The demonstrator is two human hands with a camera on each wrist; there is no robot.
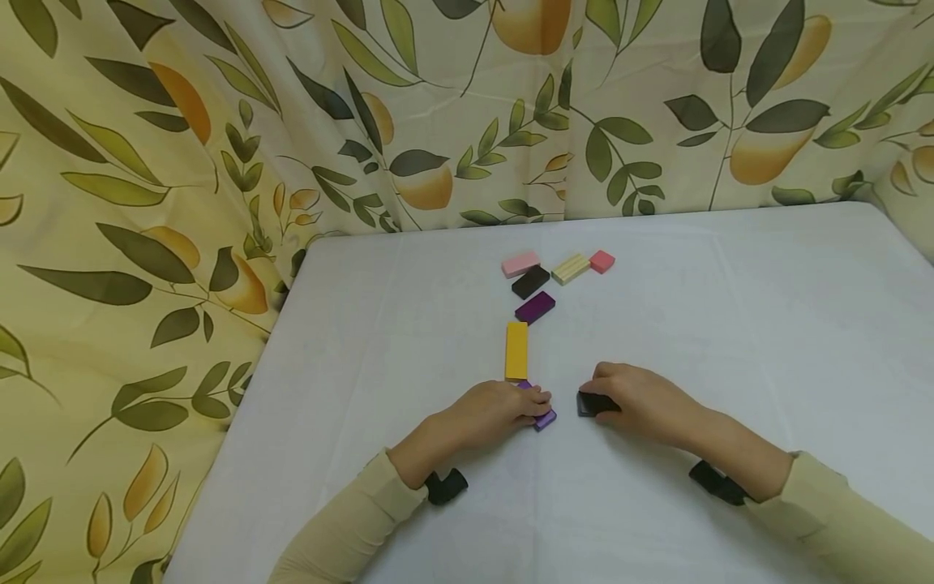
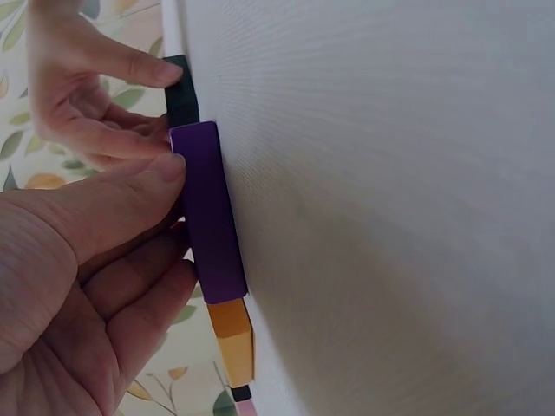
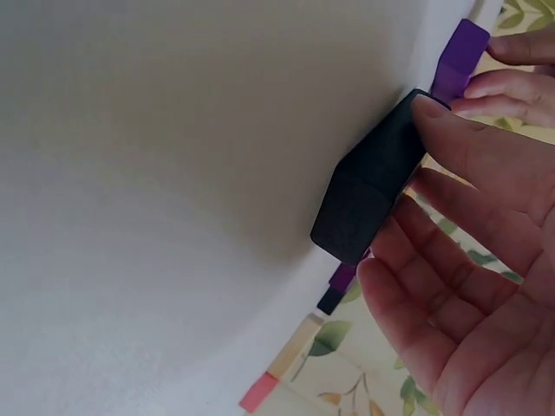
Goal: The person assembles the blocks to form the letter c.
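Note:
My left hand (image 1: 499, 412) holds a purple block (image 2: 211, 212) lying on the white table. In the left wrist view its thumb lies on the block's near edge, and the other fingertips meet the side lower down. To the right, my right hand (image 1: 645, 401) grips a black block (image 1: 597, 404) between thumb and fingers. The right wrist view shows the thumb at one end of this black block (image 3: 373, 178), with fingertips along its side. A gap of bare tabletop separates the two blocks in the head view. A yellow block (image 1: 516, 351) stretches away from the purple block's far end.
Beyond the yellow block lies a dark purple block (image 1: 535, 307), then a black-brown block (image 1: 530, 281) and a pink block (image 1: 520, 264). A cream block (image 1: 571, 269) and a small red block (image 1: 601, 261) sit farther right. A leaf-patterned curtain (image 1: 438, 122) borders the white table (image 1: 730, 324).

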